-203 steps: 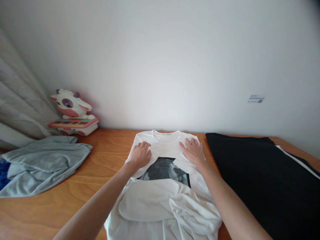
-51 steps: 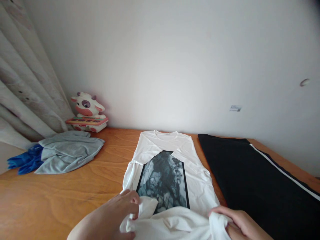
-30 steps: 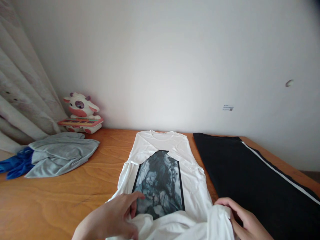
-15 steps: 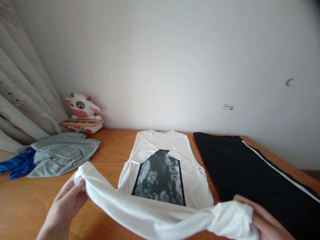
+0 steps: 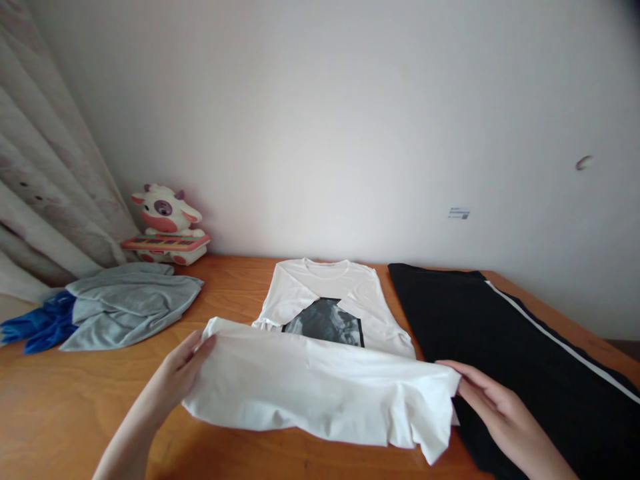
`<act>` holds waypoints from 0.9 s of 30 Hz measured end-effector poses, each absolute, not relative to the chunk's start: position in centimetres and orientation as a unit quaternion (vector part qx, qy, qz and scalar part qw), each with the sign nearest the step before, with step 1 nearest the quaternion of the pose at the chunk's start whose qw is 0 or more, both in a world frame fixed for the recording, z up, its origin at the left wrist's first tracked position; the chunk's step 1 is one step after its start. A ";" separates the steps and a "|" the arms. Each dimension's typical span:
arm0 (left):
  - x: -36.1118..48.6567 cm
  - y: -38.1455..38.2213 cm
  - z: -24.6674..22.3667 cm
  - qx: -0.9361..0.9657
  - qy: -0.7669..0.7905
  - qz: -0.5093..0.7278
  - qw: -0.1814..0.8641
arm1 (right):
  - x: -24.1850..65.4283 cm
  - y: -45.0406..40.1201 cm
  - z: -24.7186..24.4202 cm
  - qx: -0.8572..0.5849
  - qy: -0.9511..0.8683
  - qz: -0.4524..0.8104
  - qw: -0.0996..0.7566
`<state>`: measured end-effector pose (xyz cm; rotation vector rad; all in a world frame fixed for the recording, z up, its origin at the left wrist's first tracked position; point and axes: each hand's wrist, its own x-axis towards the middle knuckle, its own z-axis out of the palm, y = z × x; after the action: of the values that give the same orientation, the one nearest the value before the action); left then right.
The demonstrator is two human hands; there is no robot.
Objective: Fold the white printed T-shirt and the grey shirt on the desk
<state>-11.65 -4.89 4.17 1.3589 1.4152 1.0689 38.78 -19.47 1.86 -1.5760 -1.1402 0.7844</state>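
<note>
T-shirt [image 5: 325,393] on the bench [image 5: 75,407]: its hem, bunched near the body a moment ago, is now lifted and carried up over the print. Left hand [image 5: 183,373] and right hand [image 5: 493,407] each pinch a hem corner, mid-fold.

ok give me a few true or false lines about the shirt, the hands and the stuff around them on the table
1. Both hands hold the white t-shirt. True: left hand and right hand grip its lifted bottom part.
2. The shirt's print is fully covered. False: its top part shows.
3. A black garment lies right of the shirt. True.
4. The cow toy stands on the grey garment. False: it stands on the table behind it.
</note>
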 end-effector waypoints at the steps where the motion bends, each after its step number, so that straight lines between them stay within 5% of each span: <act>1: -11.7 -5.1 4.6 0.542 0.559 0.445 0.443 | 38.7 -19.6 1.9 -0.644 -0.457 0.335 0.513; 6: -12.7 -6.2 5.9 0.531 0.448 0.590 0.411 | 38.8 -20.7 2.7 -0.616 -0.374 0.307 0.622; 8: -13.4 -6.1 5.8 0.552 0.423 0.606 0.386 | 39.0 -21.1 3.0 -0.635 -0.377 0.299 0.603; 13: -13.4 -5.1 4.8 0.661 0.518 0.424 0.338 | 38.5 -21.7 1.9 -0.649 -0.452 0.432 0.433; 21: -11.3 -5.0 3.8 0.717 0.651 0.195 0.154 | 37.5 -19.7 -0.1 -0.699 -0.498 0.379 0.347; 27: -12.0 -4.8 3.4 0.782 0.547 0.268 0.133 | 36.6 -18.1 0.4 -0.691 -0.551 0.272 0.381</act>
<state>-12.01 -4.83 3.35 2.2681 1.5864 0.7788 36.64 -18.11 0.44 -1.7626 -1.4075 0.6935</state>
